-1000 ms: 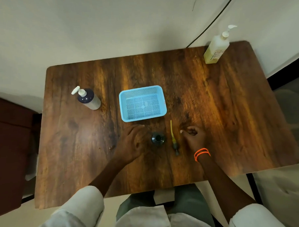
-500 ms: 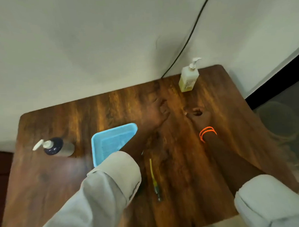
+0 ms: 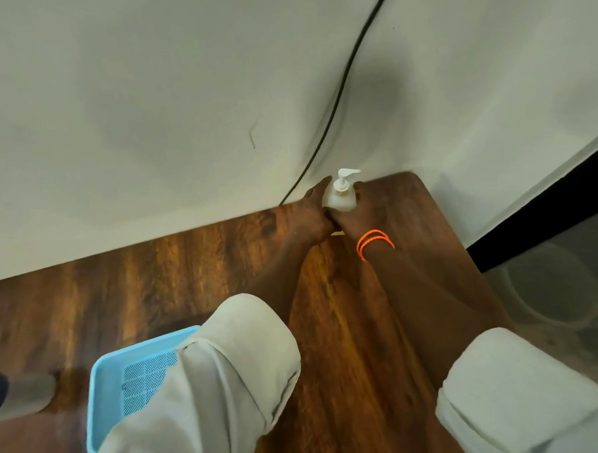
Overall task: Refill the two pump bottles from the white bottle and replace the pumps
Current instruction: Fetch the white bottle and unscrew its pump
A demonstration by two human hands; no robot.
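Your fingers curl around the white plastic pump bottle point(image 3: 340, 197) from both sides: the left hand point(image 3: 313, 214) wraps its left flank, the right hand point(image 3: 354, 214) its right flank, with both thumbs meeting on the near side. Both forearms stretch forward and converge at the far right corner of the dark wooden table point(image 3: 350, 327), with rolled pale sleeves at the elbows and two orange bands point(image 3: 373, 242) on your right wrist. The bottle stands upright, long axis vertical, with its white pump nozzle point(image 3: 346, 173) pointing right. One light blue mesh plastic basket point(image 3: 126, 381) sits near left, partly under your left sleeve. One blurred dark-topped bottle point(image 3: 20, 396) lies at the left edge. A black cable point(image 3: 339, 87) runs up the wall.
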